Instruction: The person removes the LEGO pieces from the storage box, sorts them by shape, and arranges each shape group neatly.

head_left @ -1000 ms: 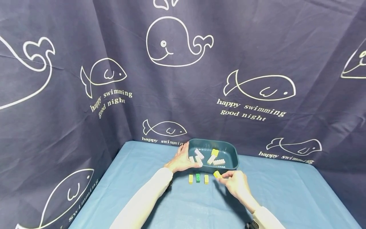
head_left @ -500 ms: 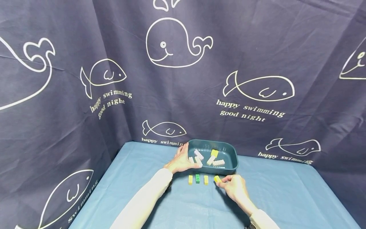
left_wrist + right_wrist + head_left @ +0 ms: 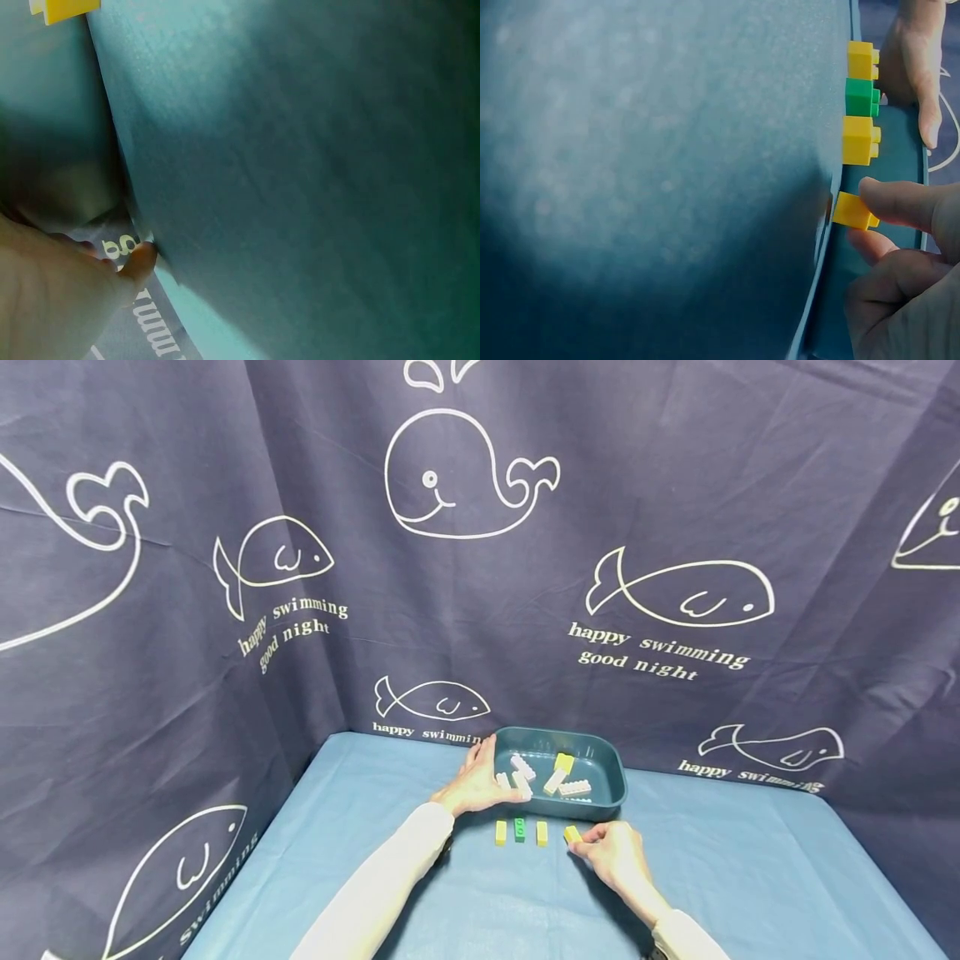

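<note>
My right hand [image 3: 618,852] pinches a yellow toy building block [image 3: 573,834] between thumb and fingertips, low over the table at the right end of a short row. In the right wrist view this yellow block [image 3: 851,211] is slightly tilted, its studs facing away from the tabletop. The row holds a yellow block [image 3: 501,833], a green block [image 3: 520,830] and another yellow block [image 3: 542,833], spaced apart. Behind them, my left hand [image 3: 476,785] grips the left end of a dark teal bin [image 3: 617,781], thumb at the near rim and fingers along the side.
Several white blocks [image 3: 576,787] and a yellow block [image 3: 564,763] lie loose inside the bin. A light blue cloth [image 3: 750,868] covers the table. Dark curtains [image 3: 675,460] with white whale and fish drawings stand at the back and sides.
My right hand has brought the yellow block slightly toward me and down, closer in line with the row. My left hand stays at the bin.
</note>
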{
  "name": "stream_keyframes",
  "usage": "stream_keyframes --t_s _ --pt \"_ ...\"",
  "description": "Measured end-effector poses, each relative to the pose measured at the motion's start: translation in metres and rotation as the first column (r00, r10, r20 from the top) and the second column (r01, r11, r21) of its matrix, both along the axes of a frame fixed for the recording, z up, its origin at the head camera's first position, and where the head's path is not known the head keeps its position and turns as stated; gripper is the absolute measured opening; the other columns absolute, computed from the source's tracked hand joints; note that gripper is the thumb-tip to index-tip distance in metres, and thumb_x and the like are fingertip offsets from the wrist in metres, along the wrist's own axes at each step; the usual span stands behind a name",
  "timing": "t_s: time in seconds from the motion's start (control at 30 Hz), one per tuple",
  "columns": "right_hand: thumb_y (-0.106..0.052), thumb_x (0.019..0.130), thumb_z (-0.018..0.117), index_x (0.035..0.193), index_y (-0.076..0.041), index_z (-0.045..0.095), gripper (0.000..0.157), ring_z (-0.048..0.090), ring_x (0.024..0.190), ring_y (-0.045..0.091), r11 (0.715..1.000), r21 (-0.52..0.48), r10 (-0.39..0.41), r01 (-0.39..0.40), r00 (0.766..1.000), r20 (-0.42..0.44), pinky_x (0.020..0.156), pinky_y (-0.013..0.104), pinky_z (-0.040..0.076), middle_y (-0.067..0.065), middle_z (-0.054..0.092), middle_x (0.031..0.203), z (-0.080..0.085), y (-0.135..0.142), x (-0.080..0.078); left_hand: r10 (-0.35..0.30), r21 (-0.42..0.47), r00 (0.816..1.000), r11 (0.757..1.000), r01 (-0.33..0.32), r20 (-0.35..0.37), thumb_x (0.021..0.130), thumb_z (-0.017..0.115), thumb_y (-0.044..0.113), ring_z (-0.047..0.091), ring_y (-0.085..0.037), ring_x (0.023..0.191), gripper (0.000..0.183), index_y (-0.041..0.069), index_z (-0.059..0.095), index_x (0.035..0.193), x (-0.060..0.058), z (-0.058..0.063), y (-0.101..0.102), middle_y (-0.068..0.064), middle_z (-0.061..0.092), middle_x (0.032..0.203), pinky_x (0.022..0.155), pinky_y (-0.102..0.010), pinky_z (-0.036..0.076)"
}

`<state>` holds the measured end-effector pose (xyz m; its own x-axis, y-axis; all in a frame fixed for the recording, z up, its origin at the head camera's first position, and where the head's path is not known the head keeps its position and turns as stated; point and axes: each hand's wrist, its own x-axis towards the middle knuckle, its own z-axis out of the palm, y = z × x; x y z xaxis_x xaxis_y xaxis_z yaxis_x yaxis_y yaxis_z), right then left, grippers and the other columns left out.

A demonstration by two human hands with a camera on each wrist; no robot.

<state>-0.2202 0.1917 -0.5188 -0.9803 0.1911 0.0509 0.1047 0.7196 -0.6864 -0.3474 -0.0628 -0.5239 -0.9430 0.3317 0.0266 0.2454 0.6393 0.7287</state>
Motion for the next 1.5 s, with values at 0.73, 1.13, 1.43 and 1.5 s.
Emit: stream_keyframes --t_s 0.73,1.13,1.43,1.5 --pt "-0.027 0.071 0.096 0.066 -0.016 0.075 0.024 0.068 0.073 0.022 0.995 0.100 0.005 -0.006 1.000 0.008 0.072 0.042 0.057 -0.001 0.075 0.072 -0.013 0.000 -0.014 -0.002 -0.004 1.000 1.000 0.002 0.006 0.076 0.091 0.062 0.013 -0.036 0.171 0.137 0.015 0.012 0.177 0.001 0.002 0.000 -0.010 0.021 0.183 0.134 -0.064 0.027" --pt "-0.032 0.071 0.095 0.059 -0.022 0.072 0.028 0.066 0.068 0.018 0.993 0.121 0.002 0.000 1.000 -0.022 0.067 0.038 0.054 -0.005 0.072 0.065 -0.035 0.007 -0.025 -0.007 0.001 1.000 1.000 0.007 0.012 0.075 0.091 0.063 0.011 -0.035 0.172 0.137 0.016 0.012 0.177 0.001 0.002 0.000 -0.009 0.021 0.184 0.135 -0.063 0.026" --pt "-0.035 0.074 0.098 0.068 -0.012 0.077 0.032 0.063 0.071 0.017 0.998 0.057 0.003 -0.004 1.000 0.020 0.064 0.034 0.050 -0.003 0.073 0.068 0.007 -0.004 -0.003 -0.003 0.001 1.000 1.000 0.003 0.014 0.074 0.091 0.064 0.012 -0.035 0.172 0.138 0.017 0.012 0.177 0.001 0.002 0.000 -0.008 0.021 0.184 0.135 -0.063 0.026" --pt "-0.034 0.076 0.097 0.071 -0.011 0.078 0.031 0.063 0.072 0.016 0.999 0.054 0.002 -0.003 1.000 0.019 0.065 0.033 0.050 -0.002 0.074 0.071 0.015 -0.004 0.000 -0.003 -0.007 1.000 1.000 0.003 0.014 0.074 0.091 0.065 0.012 -0.035 0.172 0.138 0.016 0.011 0.177 0.001 0.002 0.000 -0.008 0.021 0.184 0.135 -0.062 0.025"
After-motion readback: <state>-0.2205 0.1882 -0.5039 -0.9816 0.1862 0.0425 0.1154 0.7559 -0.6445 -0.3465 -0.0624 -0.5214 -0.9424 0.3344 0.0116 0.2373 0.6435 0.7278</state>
